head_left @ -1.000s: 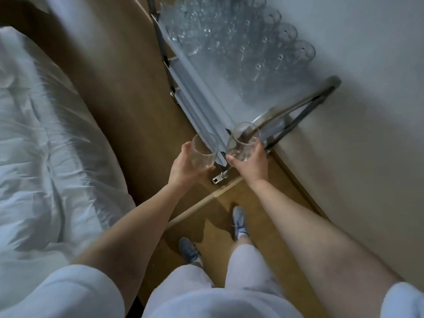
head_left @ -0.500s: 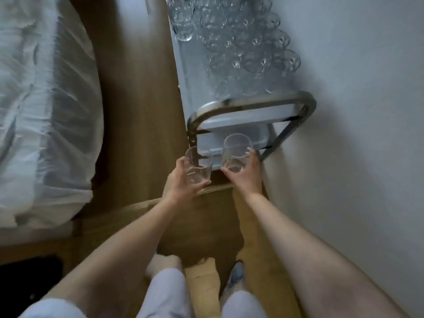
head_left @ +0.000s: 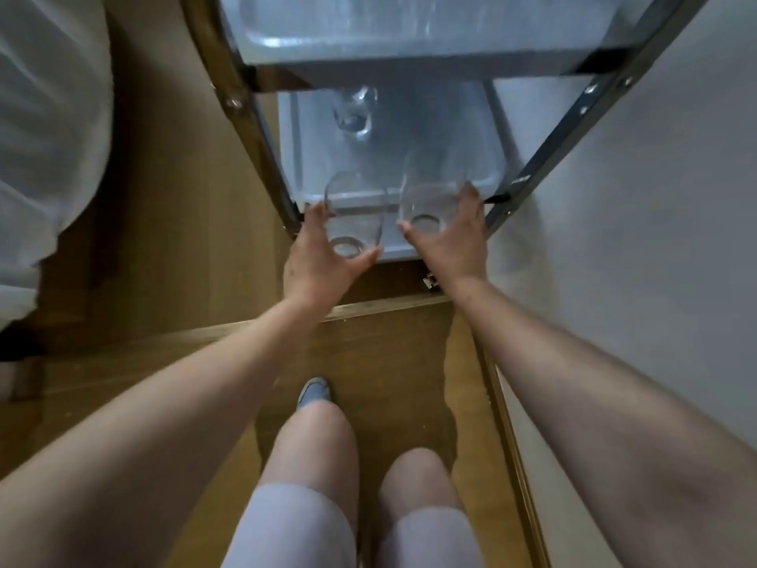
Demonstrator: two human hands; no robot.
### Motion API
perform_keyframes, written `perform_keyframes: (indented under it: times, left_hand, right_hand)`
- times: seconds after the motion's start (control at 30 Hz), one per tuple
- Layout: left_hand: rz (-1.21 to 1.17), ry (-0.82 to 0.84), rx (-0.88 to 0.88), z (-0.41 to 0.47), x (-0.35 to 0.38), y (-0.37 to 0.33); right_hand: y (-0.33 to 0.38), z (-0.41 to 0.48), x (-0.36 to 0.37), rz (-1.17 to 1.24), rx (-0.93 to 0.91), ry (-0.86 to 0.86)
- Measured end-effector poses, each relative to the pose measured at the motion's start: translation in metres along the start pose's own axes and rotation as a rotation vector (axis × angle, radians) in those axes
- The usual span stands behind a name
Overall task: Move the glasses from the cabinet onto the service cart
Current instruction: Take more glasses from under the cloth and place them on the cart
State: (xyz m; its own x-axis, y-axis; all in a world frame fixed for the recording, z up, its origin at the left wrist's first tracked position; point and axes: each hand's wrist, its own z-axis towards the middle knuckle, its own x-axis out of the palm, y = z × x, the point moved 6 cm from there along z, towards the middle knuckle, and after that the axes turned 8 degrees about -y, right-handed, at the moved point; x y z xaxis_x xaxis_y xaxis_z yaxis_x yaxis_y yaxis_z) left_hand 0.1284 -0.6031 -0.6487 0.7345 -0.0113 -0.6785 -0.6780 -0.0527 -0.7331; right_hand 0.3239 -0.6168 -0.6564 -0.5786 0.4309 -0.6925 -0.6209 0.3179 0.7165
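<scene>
Both glasses (head_left: pixel 355 217) now lower, at the cart's lower shelf (head_left: pixel 413 137).

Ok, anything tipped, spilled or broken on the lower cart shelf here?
Nothing stands out. The left hand and right hand each hold an intact glass near the lower shelf; another glass sits further back, blurred but apparently whole.

Dim, soft indoor light; motion blur throughout, wide-angle bending at the edges.

Two glasses (head_left: pixel 355 217) side by side — a third glass (head_left: pixel 354 110) behind.
</scene>
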Motion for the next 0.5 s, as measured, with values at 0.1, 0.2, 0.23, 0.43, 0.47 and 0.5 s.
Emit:
perform_keyframes:
  times: [0.1, 0.2, 0.23, 0.43, 0.47, 0.5]
  left_hand:
    - [-0.082, -0.113, 0.044, 0.032, 0.028, 0.007]
    - [-0.153, -0.222, 0.109, 0.061, 0.051, 0.004]
    - [-0.170, -0.263, 0.112, 0.068, 0.055, 0.004]
    - [-0.224, -0.540, 0.072, 0.118, 0.058, 0.023]
    - [-0.255, -0.574, 0.055, 0.122, 0.055, 0.026]
    - [-0.264, -0.589, 0.041, 0.125, 0.055, 0.030]
  right_hand:
    - [-0.015, 0.041, 0.017, 0.033, -0.097, -0.105]
    - [-0.024, 0.073, 0.036, 0.162, -0.162, -0.214]
    - [-0.026, 0.080, 0.043, 0.187, -0.178, -0.238]
    - [-0.022, 0.118, 0.085, 0.293, -0.252, -0.251]
    - [-0.017, 0.121, 0.087, 0.292, -0.275, -0.243]
    - [-0.015, 0.121, 0.094, 0.287, -0.284, -0.231]
